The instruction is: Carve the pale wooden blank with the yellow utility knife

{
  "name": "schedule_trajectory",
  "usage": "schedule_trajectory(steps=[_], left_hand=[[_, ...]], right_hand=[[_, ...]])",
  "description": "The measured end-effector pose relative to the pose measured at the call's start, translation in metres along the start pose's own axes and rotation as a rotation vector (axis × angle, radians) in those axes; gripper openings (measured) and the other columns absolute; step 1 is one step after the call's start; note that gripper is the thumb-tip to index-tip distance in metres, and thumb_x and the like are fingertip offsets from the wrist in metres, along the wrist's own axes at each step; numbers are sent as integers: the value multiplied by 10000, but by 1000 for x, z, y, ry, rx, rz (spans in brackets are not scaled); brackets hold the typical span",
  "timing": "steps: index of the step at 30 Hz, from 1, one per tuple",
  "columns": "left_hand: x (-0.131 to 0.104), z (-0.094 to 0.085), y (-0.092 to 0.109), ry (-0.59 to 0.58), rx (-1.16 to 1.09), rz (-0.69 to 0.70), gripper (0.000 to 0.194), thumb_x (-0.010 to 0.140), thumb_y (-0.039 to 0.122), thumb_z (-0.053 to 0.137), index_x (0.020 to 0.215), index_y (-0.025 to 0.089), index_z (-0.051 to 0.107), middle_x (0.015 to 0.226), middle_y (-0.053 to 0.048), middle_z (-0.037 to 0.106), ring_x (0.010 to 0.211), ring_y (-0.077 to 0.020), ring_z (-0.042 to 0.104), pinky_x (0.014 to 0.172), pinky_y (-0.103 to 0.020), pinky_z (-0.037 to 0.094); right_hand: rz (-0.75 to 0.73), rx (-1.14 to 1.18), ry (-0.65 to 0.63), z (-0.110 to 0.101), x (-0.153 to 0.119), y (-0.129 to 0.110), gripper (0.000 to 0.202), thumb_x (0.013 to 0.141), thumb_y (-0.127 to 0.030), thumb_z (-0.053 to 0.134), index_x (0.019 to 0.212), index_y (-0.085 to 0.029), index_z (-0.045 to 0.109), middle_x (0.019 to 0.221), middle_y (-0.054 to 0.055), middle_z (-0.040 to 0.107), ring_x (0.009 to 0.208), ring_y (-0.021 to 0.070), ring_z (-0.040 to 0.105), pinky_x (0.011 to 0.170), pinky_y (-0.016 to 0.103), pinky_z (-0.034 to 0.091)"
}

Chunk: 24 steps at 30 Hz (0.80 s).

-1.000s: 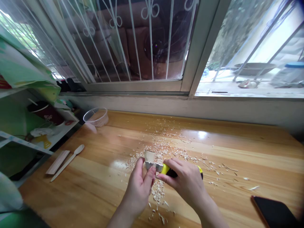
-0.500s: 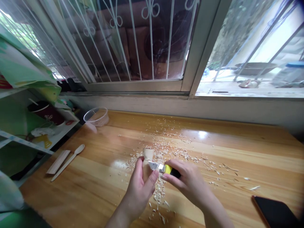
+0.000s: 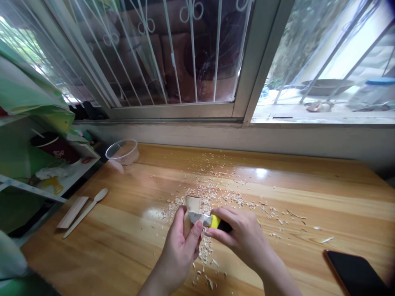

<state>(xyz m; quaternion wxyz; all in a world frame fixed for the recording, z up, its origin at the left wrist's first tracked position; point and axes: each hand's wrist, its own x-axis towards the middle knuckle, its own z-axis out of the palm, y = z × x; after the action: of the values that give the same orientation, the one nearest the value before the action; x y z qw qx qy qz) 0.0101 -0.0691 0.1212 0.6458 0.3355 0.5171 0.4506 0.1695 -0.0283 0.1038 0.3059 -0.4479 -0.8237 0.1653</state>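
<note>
My left hand (image 3: 182,246) grips a pale wooden piece (image 3: 193,203) upright over the wooden table (image 3: 308,185), its flat top sticking out above my fingers. My right hand (image 3: 243,236) holds a yellow and black utility knife (image 3: 212,221). Its metal blade lies across the wood piece, just under my left thumb. Several small wood shavings (image 3: 216,193) are scattered on the table under and beyond both hands.
A wooden spoon (image 3: 86,211) and a flat wood strip (image 3: 73,211) lie at the left edge. A clear plastic bowl (image 3: 122,151) stands at the back left, beside a cluttered shelf (image 3: 46,164). A dark phone (image 3: 354,273) lies at the front right. A barred window (image 3: 173,61) runs behind.
The blade has shifted slightly along the wood piece between frames, and the piece has turned a little in my left hand. Both hands stay in the same spot.
</note>
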Motion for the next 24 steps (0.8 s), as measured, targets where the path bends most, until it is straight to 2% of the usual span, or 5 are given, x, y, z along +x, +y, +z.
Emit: schedule_trajectory(steps=[4,6,11,17,24], left_hand=[[2,-3,-3,-88,27,107,389,804,531,570,1014,244,411,628,82,463,438,-40,348,401,-135,315],[3,-4,-5,-95,13,83,390,799,539,571,999,244,413,606,87,450,430,-40,341,389,-129,300],[-1,1,-2,2,-42,-71,522,689,605,642,1003,250,424,543,106,414,430,-32,320,397,-103,242],[-3,4,-1,-18,17,85,453,751,557,618,997,225,433,524,105,425,381,-32,312,366,-133,253],[-3,6,5,55,-48,-45,503,675,579,676,963,252,426,531,111,422,427,-32,334,399,-109,238]], right_hand=[[-16,25,-42,-2,0,-1,481,889,-594,383,725,-199,605,587,-8,568,509,103,496,488,235,307],[-17,10,-24,-2,-1,-2,482,890,-590,384,719,-198,606,580,-5,568,503,104,493,481,237,300],[-6,5,12,-2,-1,-1,480,891,-586,383,745,-193,616,594,6,580,503,108,496,482,241,308],[-3,94,-89,-3,-1,1,465,878,-599,408,746,-200,607,610,-3,580,525,104,499,495,235,326],[-17,-28,40,1,-1,-1,490,890,-591,380,722,-194,613,594,7,590,505,112,506,485,242,321]])
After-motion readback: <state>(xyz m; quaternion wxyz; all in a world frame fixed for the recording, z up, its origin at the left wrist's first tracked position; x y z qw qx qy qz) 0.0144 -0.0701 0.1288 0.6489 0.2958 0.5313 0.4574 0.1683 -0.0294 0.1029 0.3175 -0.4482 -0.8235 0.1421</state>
